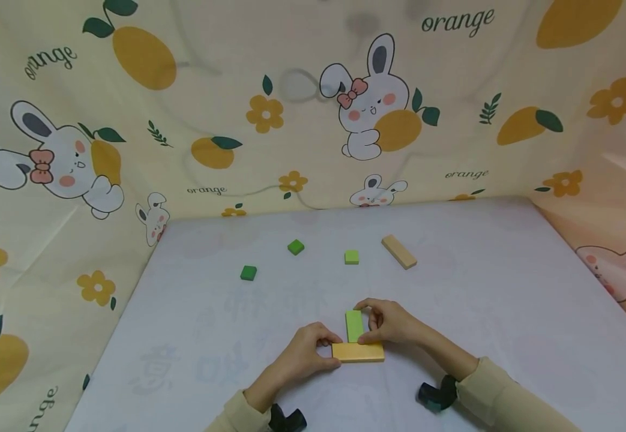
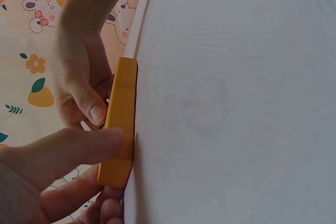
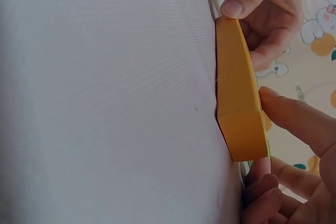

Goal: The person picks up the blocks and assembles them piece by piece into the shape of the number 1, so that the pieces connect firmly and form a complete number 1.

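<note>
A yellow-orange rectangular wooden block [image 1: 358,353] lies crosswise on the white table near the person. My left hand [image 1: 304,351] pinches its left end, with the thumb on the near face, as the left wrist view also shows on the orange block [image 2: 119,114]. Behind it, a light green oblong block [image 1: 353,325] points away, its near end against the orange block. My right hand [image 1: 391,324] holds the green block, a finger at the far end and the thumb by the near end. In the right wrist view, the orange block [image 3: 239,77] hides most of the green one.
Farther back lie a dark green small block [image 1: 248,273], a mid-green block [image 1: 296,246], a light green square block [image 1: 352,257] and a pale wooden plank [image 1: 399,251]. A printed cloth [image 1: 269,54] rises behind the table [image 1: 480,270] and at its sides.
</note>
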The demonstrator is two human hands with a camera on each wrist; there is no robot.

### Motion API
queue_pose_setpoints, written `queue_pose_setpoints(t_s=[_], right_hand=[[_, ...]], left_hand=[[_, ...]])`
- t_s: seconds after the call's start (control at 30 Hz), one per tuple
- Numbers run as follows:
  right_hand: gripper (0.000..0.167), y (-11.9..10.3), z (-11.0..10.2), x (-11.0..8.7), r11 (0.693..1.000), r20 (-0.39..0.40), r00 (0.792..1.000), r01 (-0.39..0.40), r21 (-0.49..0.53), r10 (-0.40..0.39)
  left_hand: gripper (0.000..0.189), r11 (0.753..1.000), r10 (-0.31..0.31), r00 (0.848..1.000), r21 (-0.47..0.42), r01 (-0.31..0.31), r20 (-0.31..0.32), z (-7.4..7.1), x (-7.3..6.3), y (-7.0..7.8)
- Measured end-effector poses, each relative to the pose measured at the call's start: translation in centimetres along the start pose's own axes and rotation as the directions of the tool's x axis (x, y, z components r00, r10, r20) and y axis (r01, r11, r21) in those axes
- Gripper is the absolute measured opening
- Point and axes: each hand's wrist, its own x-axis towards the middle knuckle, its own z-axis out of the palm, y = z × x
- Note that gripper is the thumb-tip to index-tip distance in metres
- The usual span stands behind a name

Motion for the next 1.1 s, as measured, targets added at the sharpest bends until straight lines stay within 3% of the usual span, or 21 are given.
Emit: queue_pose_setpoints(t_s=[0.23,0.37,0.67,0.87,1.1], right_hand=[[0.061,0.5,-0.4,-0.2,0.999,0.002,1.000,-0.012,0.038,0.012],[0.059,1.0,-1.6,-0.3,0.998,-0.004,1.000,0.028,0.057,-0.028],[0.049,3.0,-6.3,0.2,0.997,-0.054,0.996,0.068,-0.045,-0.070],[0.047,4.2,-9.6,0.7,0.999,-0.098,0.994,0.040,-0.029,-0.043],[0.049,5.5,-12.3,1.4,1.000,-0.083,0.997,0.003,-0.022,-0.004]], left_hand=[[0.027,1.000,0.009,1.000,-0.002,-0.009,-0.009,0.1,0.0,-0.1],[0.027,1.000,0.002,1.000,-0.005,-0.002,-0.011,0.2,0.0,0.0],[0.028,1.000,-0.010,1.000,-0.008,0.010,-0.014,0.3,0.0,-0.1],[0.029,1.000,0.017,0.999,-0.014,-0.017,-0.030,0.3,0.0,-0.3],[0.029,0.999,0.029,0.999,-0.014,-0.029,-0.037,0.4,0.0,-0.4]])
